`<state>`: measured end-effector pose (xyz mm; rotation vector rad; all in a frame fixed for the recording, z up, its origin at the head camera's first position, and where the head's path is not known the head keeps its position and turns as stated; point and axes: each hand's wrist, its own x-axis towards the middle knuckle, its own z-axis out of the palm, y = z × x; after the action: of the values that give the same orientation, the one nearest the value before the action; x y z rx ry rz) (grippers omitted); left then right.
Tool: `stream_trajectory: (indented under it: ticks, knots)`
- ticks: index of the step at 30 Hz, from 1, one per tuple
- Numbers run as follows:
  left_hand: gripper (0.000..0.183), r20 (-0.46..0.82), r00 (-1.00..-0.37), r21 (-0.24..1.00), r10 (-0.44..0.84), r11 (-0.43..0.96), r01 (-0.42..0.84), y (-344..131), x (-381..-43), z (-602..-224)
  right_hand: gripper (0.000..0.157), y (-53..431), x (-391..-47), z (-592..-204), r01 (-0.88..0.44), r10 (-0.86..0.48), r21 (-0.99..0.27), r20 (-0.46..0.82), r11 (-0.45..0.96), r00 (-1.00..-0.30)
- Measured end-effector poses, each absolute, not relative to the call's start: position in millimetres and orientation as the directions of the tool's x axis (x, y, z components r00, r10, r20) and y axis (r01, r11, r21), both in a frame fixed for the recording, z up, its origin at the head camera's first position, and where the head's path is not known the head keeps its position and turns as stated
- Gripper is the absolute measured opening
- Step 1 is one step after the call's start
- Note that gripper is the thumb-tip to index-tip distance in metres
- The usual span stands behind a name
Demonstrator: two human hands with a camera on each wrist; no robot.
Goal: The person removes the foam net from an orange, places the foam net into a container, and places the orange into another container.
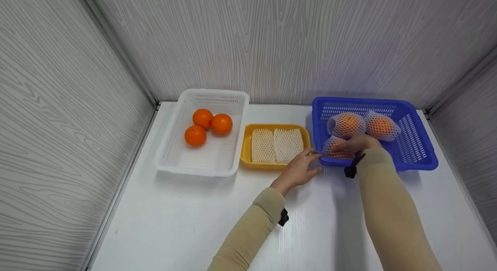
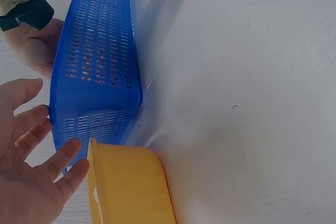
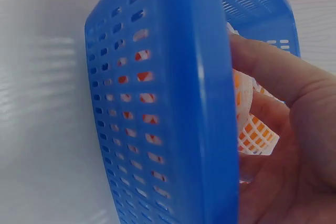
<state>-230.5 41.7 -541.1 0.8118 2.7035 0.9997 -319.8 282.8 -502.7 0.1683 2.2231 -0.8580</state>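
Note:
In the head view my right hand (image 1: 359,142) reaches into the blue basket (image 1: 421,164), its fingers curled round an orange in a white foam net (image 1: 337,147) at the front left corner. The right wrist view has the thumb and fingers about that netted orange (image 3: 244,98), partly hidden by the basket wall. Two more netted oranges, one on the left (image 1: 348,122) and one on the right (image 1: 381,126), lie behind it. My left hand (image 1: 298,171) is spread with nothing in it, fingertips right at the basket's near left corner and beside the yellow tray (image 1: 245,148).
Two flat foam nets, a left one (image 1: 263,146) and a right one (image 1: 288,145), lie side by side in the yellow tray. A white basket (image 1: 198,171) on the left holds three bare oranges (image 1: 195,136). Grey wood-grain panels (image 1: 248,46) wall in the white table (image 1: 163,216).

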Motion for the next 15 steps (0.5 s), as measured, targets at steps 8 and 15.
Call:
stream_trajectory:
  ticks: [8, 15]
  knots:
    - [0.048, 0.045, -0.839, 0.603, 0.543, 0.654, 0.456, 43.1, -230.5, -540.0, 0.080, 283.1, -317.7, -502.1, 0.411, -0.096, -0.557, -0.668, 0.721, -0.738]
    - [0.050, 0.063, -0.831, 0.593, 0.553, 0.649, 0.477, 42.2, -231.0, -541.9, 0.092, 275.9, -317.1, -509.5, 0.428, -0.114, -0.560, -0.690, 0.709, -0.714]
